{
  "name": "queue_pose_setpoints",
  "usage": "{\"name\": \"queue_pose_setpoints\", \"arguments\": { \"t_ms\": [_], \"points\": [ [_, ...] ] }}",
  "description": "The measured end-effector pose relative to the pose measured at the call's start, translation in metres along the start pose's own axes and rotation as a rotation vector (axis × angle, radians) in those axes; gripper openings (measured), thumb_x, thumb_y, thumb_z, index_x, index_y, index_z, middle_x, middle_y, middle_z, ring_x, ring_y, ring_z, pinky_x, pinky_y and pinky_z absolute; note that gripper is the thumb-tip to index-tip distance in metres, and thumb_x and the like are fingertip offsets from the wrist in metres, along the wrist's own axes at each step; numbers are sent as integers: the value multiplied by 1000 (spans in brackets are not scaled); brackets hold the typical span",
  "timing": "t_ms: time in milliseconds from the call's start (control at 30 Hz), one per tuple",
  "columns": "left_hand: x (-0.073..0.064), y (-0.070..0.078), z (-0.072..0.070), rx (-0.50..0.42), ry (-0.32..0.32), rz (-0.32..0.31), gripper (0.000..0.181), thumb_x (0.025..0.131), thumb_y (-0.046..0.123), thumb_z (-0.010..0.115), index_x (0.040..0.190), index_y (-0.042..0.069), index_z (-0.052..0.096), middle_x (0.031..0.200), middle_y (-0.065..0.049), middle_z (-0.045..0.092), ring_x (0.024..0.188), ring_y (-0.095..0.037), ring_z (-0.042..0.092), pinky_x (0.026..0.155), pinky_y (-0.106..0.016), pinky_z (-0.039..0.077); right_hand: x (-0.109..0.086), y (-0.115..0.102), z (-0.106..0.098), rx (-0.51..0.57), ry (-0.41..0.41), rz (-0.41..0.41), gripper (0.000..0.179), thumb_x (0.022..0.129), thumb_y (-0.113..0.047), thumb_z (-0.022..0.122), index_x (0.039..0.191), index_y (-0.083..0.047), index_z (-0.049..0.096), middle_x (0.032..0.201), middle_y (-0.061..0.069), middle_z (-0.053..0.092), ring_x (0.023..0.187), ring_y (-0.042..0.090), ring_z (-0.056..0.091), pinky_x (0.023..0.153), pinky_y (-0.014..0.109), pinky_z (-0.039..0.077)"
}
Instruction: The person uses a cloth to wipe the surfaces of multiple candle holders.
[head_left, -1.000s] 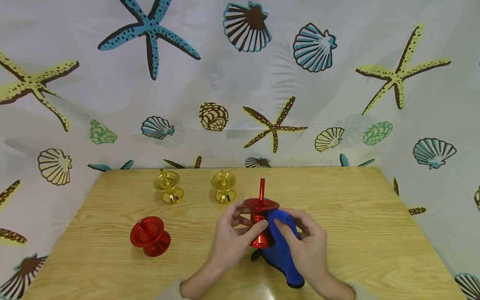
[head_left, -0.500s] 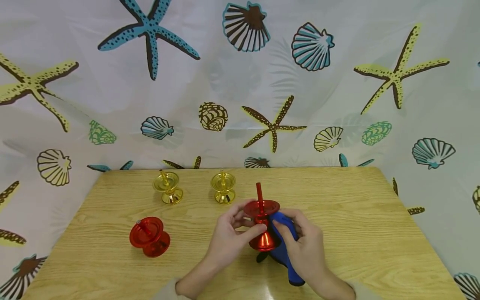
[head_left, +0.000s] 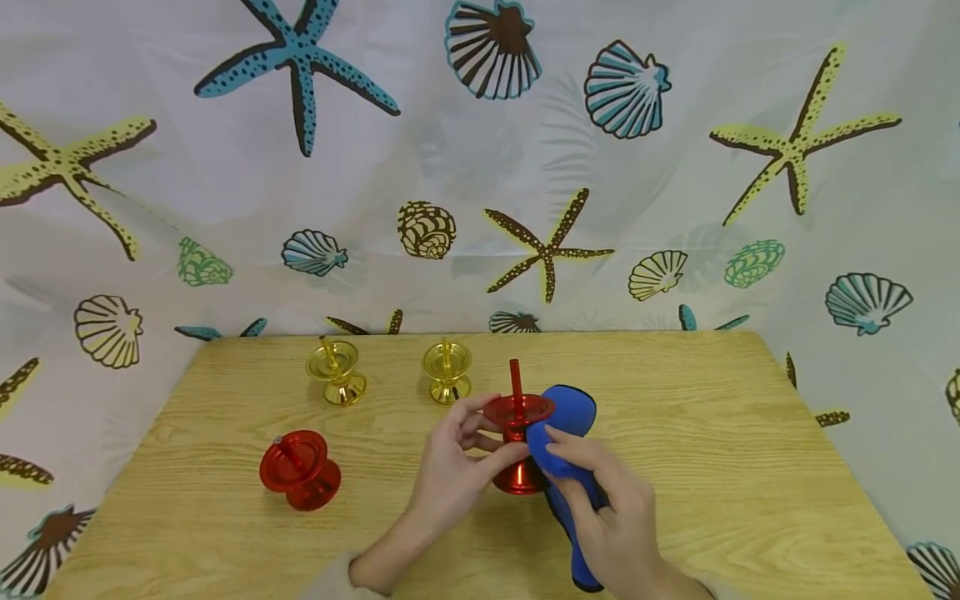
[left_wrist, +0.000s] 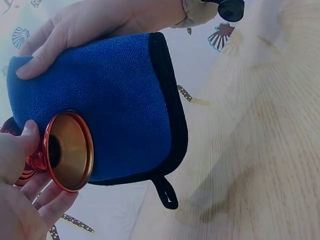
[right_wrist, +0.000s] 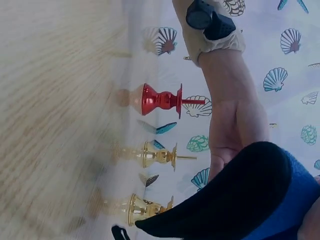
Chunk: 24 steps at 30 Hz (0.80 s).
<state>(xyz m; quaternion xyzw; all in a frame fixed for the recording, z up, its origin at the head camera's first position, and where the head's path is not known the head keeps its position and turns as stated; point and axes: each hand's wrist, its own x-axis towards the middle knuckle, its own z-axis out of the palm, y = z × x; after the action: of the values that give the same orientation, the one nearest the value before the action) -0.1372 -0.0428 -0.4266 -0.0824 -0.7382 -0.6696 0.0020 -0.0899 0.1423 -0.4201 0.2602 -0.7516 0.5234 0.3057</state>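
My left hand (head_left: 453, 471) grips a red metal candle holder (head_left: 517, 481) by its stem, upright above the table in the head view. In the left wrist view, the hollow golden underside of its base (left_wrist: 72, 150) shows. My right hand (head_left: 618, 508) pinches a folded blue cloth (head_left: 572, 407) with black edging, pressed against the right side of the holder. The cloth's lower end hangs below that hand. A black hanging loop (left_wrist: 167, 195) sticks out from its corner. Most of the holder's stem is hidden by fingers and cloth.
A second red candle holder (head_left: 296, 465) stands on the wooden table (head_left: 720, 450) at the left. Two gold candle holders (head_left: 334, 371) stand near the back edge, the other gold holder (head_left: 447, 373) further right. Behind hangs a seashell-print curtain (head_left: 480, 150).
The right hand has shifted the cloth round the candle holder, and a flap now stands up behind its dish. The holder has tilted slightly and straightened in the left hand.
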Motion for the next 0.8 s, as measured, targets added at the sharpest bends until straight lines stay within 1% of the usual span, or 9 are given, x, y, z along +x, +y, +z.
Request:
{"name": "queue_pose_setpoints", "arguments": {
  "t_ms": [133, 233, 400, 533, 667, 800],
  "points": [
    [0, 0, 2, -7, -8, 6, 61, 86, 3, 85, 140, 5, 58, 110, -19, 78, 86, -20, 77, 73, -26, 64, -1, -6, -3, 0, -7, 9, 40, 83, 25, 69, 113, -2, 72, 119, 24, 76, 120, 9, 73, 99, 19, 57],
    [0, -1, 2, -12, -6, 2, 62, 86, 3, 85, 141, 6, 58, 109, -18, 78, 86, -19, 77, 73, -26, 63, 0, -7, -4, -34, -20, 33, 39, 84, 23, 72, 113, -4, 72, 119, 21, 76, 116, 14, 75, 99, 17, 56],
    [-1, -1, 3, -28, -2, 7, 60, 85, 4, 86, 139, 6, 59, 108, -20, 78, 83, -16, 75, 70, -26, 63, 4, -2, -4, -102, -27, 41, 35, 84, 17, 77, 109, -6, 72, 117, 16, 76, 107, 24, 77, 99, 13, 55],
    [-3, -1, 3, -22, -6, 9, 58, 85, 7, 87, 138, 8, 61, 107, -18, 78, 82, -14, 74, 68, -27, 62, 7, 3, -3, -153, -16, 30, 33, 82, 16, 78, 106, -5, 72, 114, 14, 77, 101, 27, 78, 94, 13, 57],
    [-4, 0, 4, -14, -2, -18, 60, 85, 9, 87, 138, 11, 60, 108, -14, 79, 83, -15, 74, 68, -27, 62, 9, 9, -3, -176, -18, 42, 29, 84, 13, 79, 105, -5, 71, 114, 12, 78, 98, 26, 79, 89, 13, 58],
    [-4, 1, 6, -17, 8, -56, 59, 85, 12, 89, 136, 12, 60, 110, -12, 79, 84, -17, 73, 68, -28, 62, 10, 14, -2, -179, -27, 58, 27, 86, 10, 79, 106, -6, 71, 112, 10, 79, 97, 25, 80, 88, 13, 59]
  ]
}}
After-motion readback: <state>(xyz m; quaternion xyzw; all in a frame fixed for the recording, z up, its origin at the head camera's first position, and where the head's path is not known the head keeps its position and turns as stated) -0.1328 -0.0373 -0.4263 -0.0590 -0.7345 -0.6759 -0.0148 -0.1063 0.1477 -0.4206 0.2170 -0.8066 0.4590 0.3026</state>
